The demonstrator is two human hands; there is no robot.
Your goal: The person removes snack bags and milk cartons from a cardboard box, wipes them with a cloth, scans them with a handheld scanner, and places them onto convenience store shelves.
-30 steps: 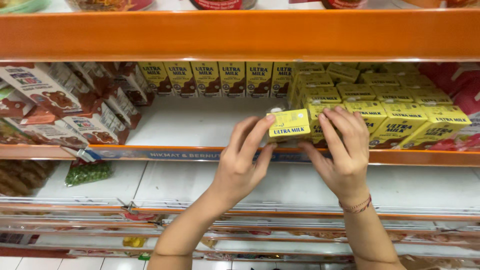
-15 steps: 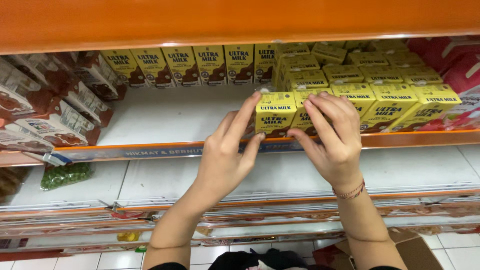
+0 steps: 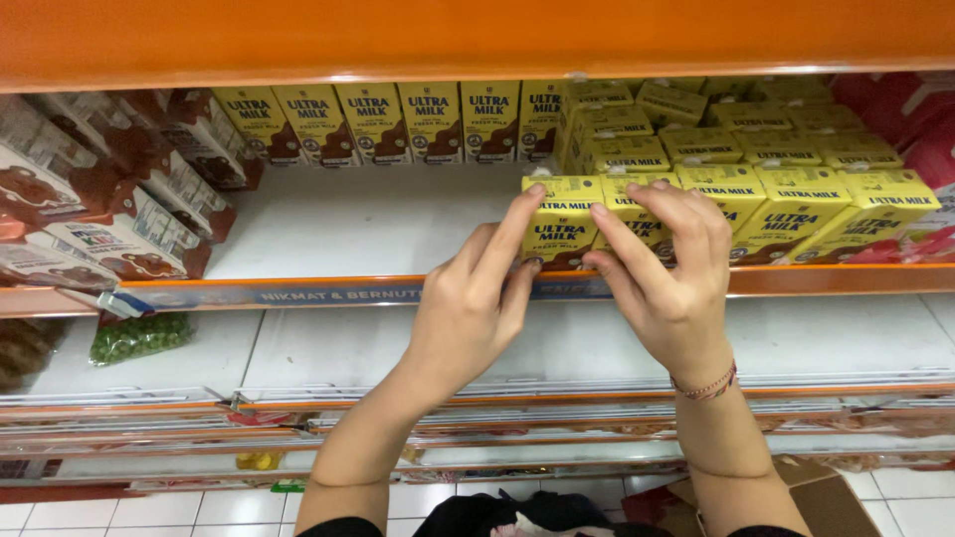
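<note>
Holding a small yellow carton (image 3: 559, 221) between them, both hands work at the front edge of a white shelf (image 3: 358, 224). The left hand (image 3: 470, 313) has its fingers stretched up along the carton's left side and front, with the fingertips near its top corner. The right hand (image 3: 668, 278) curls around from the right, its fingers lying across the next carton (image 3: 637, 214) just beside the first; a thin braided bracelet (image 3: 708, 383) sits on that wrist. Each hand is pressed against the cartons rather than fully closed, and how firmly they grip cannot be told.

The held carton stands upright at the shelf's front lip, touching the orange price rail (image 3: 298, 290) below it. It forms the left end of a front row of like yellow cartons (image 3: 796, 209) that runs to the right, with more stacked behind. A second row of yellow cartons (image 3: 398, 121) lines the back of the shelf. On the left, brown and white cartons (image 3: 109, 209) lean at a tilt. Between them and the yellow stock the shelf is bare. Above runs an orange shelf edge (image 3: 477, 40). On the lower shelf at left lies a green bag (image 3: 139, 336), and a cardboard box (image 3: 796, 492) stands on the tiled floor.
</note>
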